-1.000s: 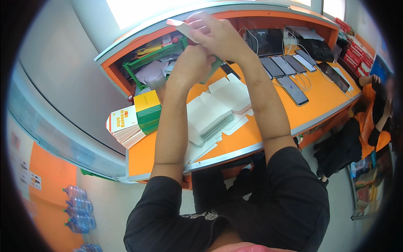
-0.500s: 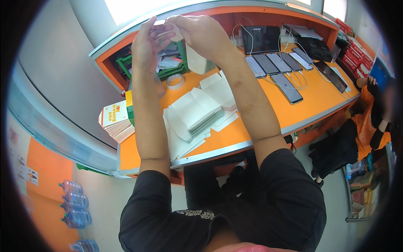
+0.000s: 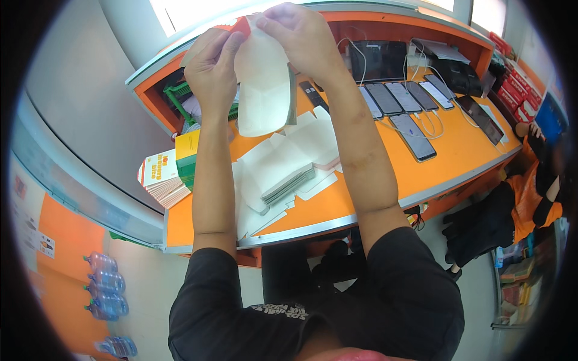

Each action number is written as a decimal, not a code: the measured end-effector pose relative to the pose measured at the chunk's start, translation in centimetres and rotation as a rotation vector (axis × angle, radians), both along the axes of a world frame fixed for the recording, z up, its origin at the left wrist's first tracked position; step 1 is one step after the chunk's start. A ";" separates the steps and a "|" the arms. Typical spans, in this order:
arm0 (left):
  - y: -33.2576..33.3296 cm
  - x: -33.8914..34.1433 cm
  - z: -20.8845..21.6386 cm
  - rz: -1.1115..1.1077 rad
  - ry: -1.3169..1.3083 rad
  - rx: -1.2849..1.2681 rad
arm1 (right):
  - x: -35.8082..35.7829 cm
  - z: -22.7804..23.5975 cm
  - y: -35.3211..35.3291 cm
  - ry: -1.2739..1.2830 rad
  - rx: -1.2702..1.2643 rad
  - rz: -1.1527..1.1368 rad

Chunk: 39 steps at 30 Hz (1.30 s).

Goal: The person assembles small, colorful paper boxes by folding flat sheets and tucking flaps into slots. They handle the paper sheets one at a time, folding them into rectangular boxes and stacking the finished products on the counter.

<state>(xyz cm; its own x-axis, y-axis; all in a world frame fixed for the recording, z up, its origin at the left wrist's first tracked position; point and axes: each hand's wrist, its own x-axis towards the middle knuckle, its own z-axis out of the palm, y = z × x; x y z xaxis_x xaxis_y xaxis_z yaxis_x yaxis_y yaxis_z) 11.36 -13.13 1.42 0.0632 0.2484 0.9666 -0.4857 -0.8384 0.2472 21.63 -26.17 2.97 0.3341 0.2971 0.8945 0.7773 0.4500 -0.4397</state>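
Note:
Raised over the far part of the table, my two hands grip a white cardboard food carton (image 3: 264, 90) at its upper end. My left hand (image 3: 212, 66) pinches its left corner, where a red printed part shows. The thumb and fingers of my right hand (image 3: 304, 42) are closed on the upper right edge. The carton hangs partly folded, its pale inner side showing. Below it on the table lies a pile of flat white carton blanks (image 3: 283, 168), overlapping unevenly. Left of my left forearm stands a stack of printed cartons (image 3: 162, 174) beside a yellow and green box (image 3: 187, 157).
Several phones (image 3: 413, 137) with white cables lie right of my right forearm, before a dark tablet-like screen (image 3: 378, 60). A black remote (image 3: 313, 95) lies behind the blanks. A green basket (image 3: 174, 96) stands under the shelf. At right is another person in orange and black (image 3: 524, 198).
The carton has swung into view between my hands, opened wider with its inner side showing. My right hand has moved slightly up, and my left hand has closed on the carton's corner.

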 end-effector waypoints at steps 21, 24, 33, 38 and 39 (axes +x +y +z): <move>-0.7 -0.7 0.2 -0.043 0.090 0.084 | -0.9 -0.5 0.0 0.005 -0.026 0.041; -1.1 -0.7 0.2 -0.005 0.052 0.116 | -1.3 -0.3 0.2 -0.032 0.030 0.035; -1.5 -0.7 0.2 -0.216 0.079 -0.043 | -0.8 0.1 -1.2 -0.050 -0.070 0.091; -0.9 -0.2 -0.3 -0.269 0.086 -0.167 | -1.6 -0.3 0.7 -0.091 0.043 0.033; -0.6 -0.2 -0.3 -0.366 0.105 -0.227 | -1.7 -0.3 0.6 -0.104 0.053 0.035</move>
<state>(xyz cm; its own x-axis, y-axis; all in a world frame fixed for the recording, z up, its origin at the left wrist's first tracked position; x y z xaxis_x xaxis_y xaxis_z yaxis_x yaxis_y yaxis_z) 11.15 -13.75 1.16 0.2817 0.3962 0.8739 -0.7027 -0.5349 0.4691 19.97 -25.52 2.72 0.2291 0.2588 0.9384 0.8008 0.4979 -0.3329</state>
